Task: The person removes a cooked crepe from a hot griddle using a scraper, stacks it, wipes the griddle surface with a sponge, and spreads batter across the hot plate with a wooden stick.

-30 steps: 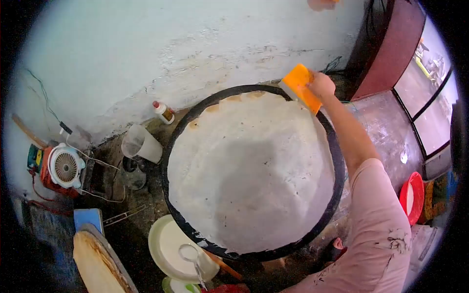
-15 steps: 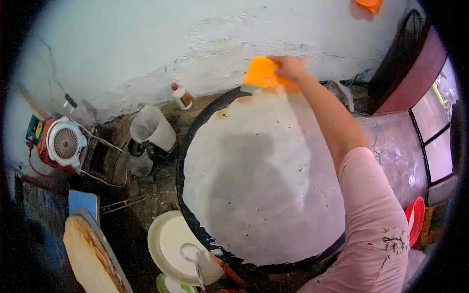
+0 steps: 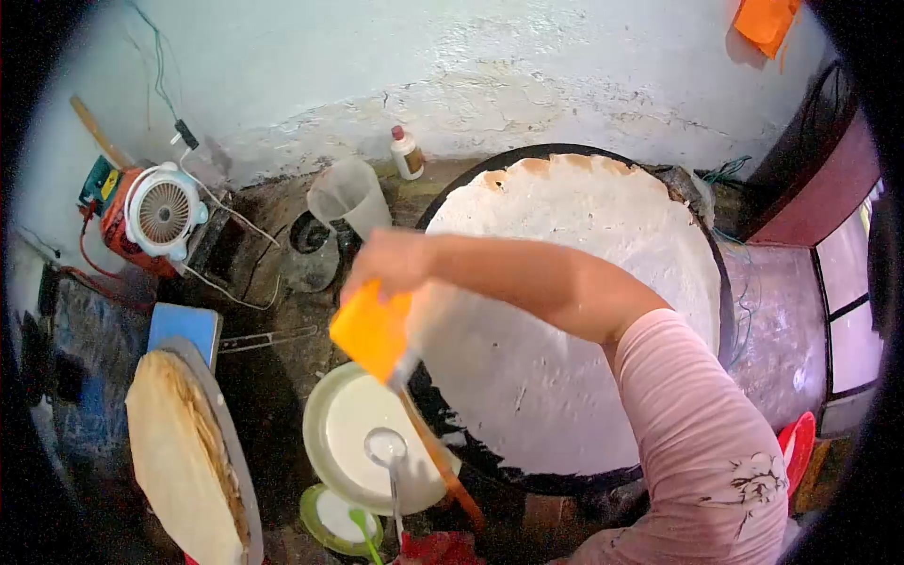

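Head view: swung away from twelve o'clock on the griddle to about nine; reaching across the near-left part now, blurred by motion.
Right hand: closed around the scraper, gripping near its upper end; cannot tell each finger's place through the blur.
Left hand: out of view; cannot tell whether open or closed, or holding anything.
Scraper: held at the griddle's nine o'clock, tilted, with the blade end pointing down toward five; just by the bowl's far rim, with contact impossible to tell.
Sheet: spread over most of the griddle; browned and uneven along the edge from eleven to one, now free of the scraper there. Judged still unlifted, with work at that edge broken off for the moment.
Bowl: set at the griddle's eight o'clock, holding white liquid, with ladle inside.
Stick: slanting between bowl and griddle.
Small bowl: beside the bowl, at its seven o'clock.
Cup: standing at the griddle's ten o'clock, beyond the hand.
Bottle: near the wall, beside the cup at its one o'clock.
Stack: lying at eight o'clock in view, well apart from the hand.
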Available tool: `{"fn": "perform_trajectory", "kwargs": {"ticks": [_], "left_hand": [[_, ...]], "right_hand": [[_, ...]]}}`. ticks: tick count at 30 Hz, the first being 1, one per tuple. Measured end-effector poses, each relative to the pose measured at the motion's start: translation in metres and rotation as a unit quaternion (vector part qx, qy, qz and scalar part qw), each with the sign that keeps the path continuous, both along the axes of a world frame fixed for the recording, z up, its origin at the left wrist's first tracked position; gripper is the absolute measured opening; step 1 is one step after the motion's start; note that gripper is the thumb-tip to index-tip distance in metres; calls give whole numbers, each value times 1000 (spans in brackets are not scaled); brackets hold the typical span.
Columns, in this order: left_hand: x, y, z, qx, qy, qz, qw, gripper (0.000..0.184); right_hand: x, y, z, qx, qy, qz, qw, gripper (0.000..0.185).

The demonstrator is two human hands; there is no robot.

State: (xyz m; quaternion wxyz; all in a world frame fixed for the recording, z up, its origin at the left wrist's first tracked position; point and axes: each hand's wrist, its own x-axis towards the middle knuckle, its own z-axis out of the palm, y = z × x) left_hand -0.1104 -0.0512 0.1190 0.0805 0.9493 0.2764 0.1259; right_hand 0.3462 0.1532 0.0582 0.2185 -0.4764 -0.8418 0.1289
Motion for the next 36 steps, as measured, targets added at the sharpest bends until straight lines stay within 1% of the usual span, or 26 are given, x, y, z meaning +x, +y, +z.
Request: {"fn": "perform_trajectory", "kwargs": {"ticks": [1,2,3,5,6,7,8,10,12,14,16,17,18,19,20,21,22,23,24,26,27,29,32,33,34,36], "left_hand": [[0,-3,4,-2,-12,-3,1000,55],[-1,-5,7,-3,-26,-6,1000,56],[-1,-8,12,-11,-52,-2,999,57],[-7,-18,19,-28,-55,16,998,56],[-9,-25,22,-45,-57,31,997,56],[-9,-33,27,-72,-71,57,993,53],[-14,-36,29,-71,-71,54,993,53],[-22,-45,30,-62,-120,51,989,51],[-29,-56,32,-55,-147,51,986,50],[-38,-63,37,-55,-117,42,991,47],[-43,-70,39,-49,-141,4,989,44],[-44,-75,42,-46,-139,15,989,43],[-46,-80,44,-42,-135,27,990,42],[-52,-83,41,-47,-127,22,991,41],[-56,-86,41,-44,-129,11,991,41],[-58,-88,42,-33,-122,4,992,41],[-61,-89,40,-20,-116,-1,993,41],[-66,-90,32,-22,-128,-2,992,40],[-65,-93,32,-20,-130,-6,991,40],[-65,-99,35,-17,-141,-3,990,39],[-65,-100,34,-15,-142,-5,990,39],[-68,-101,32,-9,-154,-13,988,39],[-74,-102,28,0,-177,-21,984,40],[-75,-103,29,16,-165,-14,986,42],[-74,-103,31,18,-168,-14,986,42],[-77,-103,35,38,-178,-26,983,42]], "right_hand": [[-27,-9,0,11,9,64,998,42],[-52,-35,18,-23,120,173,977,35],[-92,-41,-1,1,21,177,984,25],[-163,-97,-17,-4,27,231,972,13],[-192,-136,15,-64,-157,272,947,9],[-210,-173,27,-83,-192,349,914,12],[-227,-209,31,-113,-215,343,907,14],[-227,-257,46,-61,-56,307,948,15],[-217,-283,73,-113,-111,197,968,19],[-189,-317,81,-65,-18,-1,998,25],[-151,-365,77,-118,33,-212,970,31],[-141,-382,85,-99,19,-381,919,37],[-123,-397,89,-156,18,-566,810,43],[-85,-427,58,36,83,-619,780,53],[-59,-451,69,-24,172,-713,679,61],[-22,-484,40,110,156,-745,640,60],[3,-510,39,79,212,-783,579,59],[22,-535,28,71,157,-843,509,56],[28,-551,21,75,158,-845,506,56],[30,-574,16,-7,149,-880,452,56],[19,-572,13,-5,151,-880,451,56],[-18,-560,8,10,84,-858,507,55],[-39,-566,8,-1,107,-850,516,52],[-40,-572,12,-14,92,-868,487,53],[-44,-574,14,-11,92,-868,488,53],[-64,-578,13,-22,142,-880,453,50]]}}
